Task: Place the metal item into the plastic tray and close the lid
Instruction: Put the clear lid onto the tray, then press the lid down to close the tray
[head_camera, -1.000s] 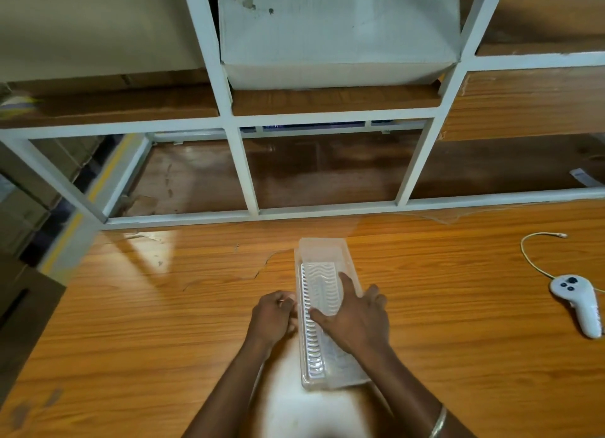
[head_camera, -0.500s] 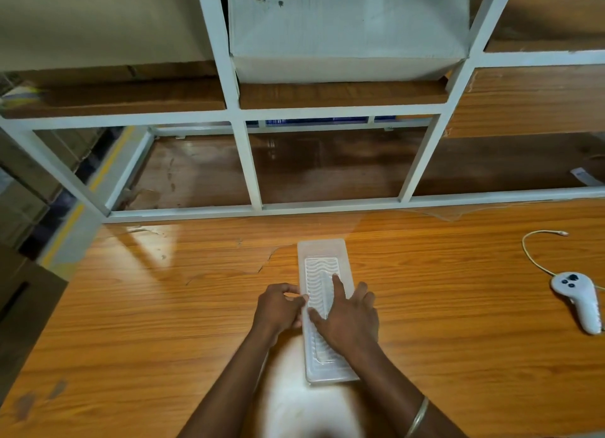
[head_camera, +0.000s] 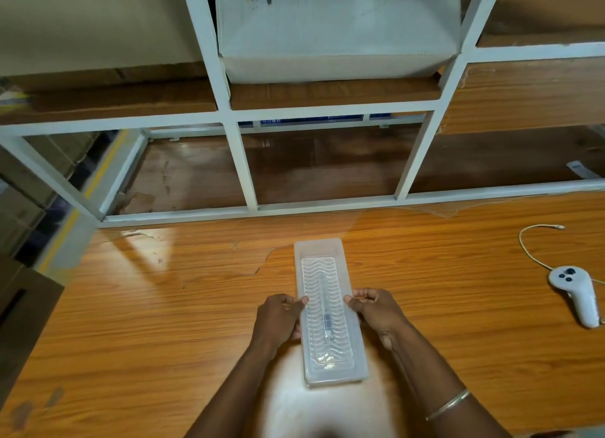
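Plastic tray (head_camera: 327,251) lidded; left hand (head_camera: 278,316), right hand (head_camera: 376,310) gripping sides.

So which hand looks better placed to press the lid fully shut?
Neither clearly, probably both. The left hand and right hand pinch opposite long edges of the plastic tray, level with each other; the lid already lies flat on top.

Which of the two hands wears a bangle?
The right hand, gripping the tray's right edge, has a thin bangle up its forearm; the left hand shows none.
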`<state>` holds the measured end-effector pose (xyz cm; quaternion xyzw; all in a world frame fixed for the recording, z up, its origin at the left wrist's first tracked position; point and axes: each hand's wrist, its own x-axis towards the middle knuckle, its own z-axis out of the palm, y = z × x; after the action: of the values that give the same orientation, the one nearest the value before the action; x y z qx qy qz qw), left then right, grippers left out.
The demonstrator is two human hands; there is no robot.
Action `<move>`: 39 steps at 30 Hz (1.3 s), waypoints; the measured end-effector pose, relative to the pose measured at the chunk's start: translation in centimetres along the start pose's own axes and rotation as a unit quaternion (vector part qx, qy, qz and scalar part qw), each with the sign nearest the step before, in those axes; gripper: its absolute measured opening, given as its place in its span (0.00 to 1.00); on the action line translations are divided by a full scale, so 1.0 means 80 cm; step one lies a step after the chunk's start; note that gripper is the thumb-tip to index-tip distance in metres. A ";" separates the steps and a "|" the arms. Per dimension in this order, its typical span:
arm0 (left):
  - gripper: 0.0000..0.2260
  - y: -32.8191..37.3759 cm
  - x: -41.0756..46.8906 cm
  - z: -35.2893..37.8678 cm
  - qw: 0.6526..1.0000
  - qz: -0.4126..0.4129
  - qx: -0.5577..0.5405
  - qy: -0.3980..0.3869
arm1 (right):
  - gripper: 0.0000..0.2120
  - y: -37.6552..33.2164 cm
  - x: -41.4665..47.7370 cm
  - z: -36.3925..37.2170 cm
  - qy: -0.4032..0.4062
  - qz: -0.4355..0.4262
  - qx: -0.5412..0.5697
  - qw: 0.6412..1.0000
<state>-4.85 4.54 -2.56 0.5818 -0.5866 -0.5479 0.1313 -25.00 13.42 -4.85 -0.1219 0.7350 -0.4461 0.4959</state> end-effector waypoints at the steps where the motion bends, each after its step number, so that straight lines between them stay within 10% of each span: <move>1: 0.18 -0.005 -0.009 0.001 1.000 -0.002 0.014 -0.011 | 0.15 0.000 0.001 0.000 -0.001 -0.002 -0.004 1.000; 9: 0.26 -0.080 -0.078 0.022 0.975 -0.106 -0.048 -0.191 | 0.13 0.010 0.011 0.002 0.001 -0.028 -0.042 0.999; 33: 0.26 -0.087 -0.083 0.036 0.946 -0.130 -0.251 -0.159 | 0.08 -0.027 0.022 0.005 -0.053 -0.015 -0.060 0.997; 39: 0.23 -0.082 -0.091 0.036 0.949 -0.138 -0.246 -0.142 | 0.23 -0.103 0.096 0.038 0.020 -0.048 -0.084 0.995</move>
<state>-1.48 13.77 -5.28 0.5233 -0.3604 -0.7645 0.1089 -28.35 2.29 -3.53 -0.1897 0.7728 -0.4085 0.4471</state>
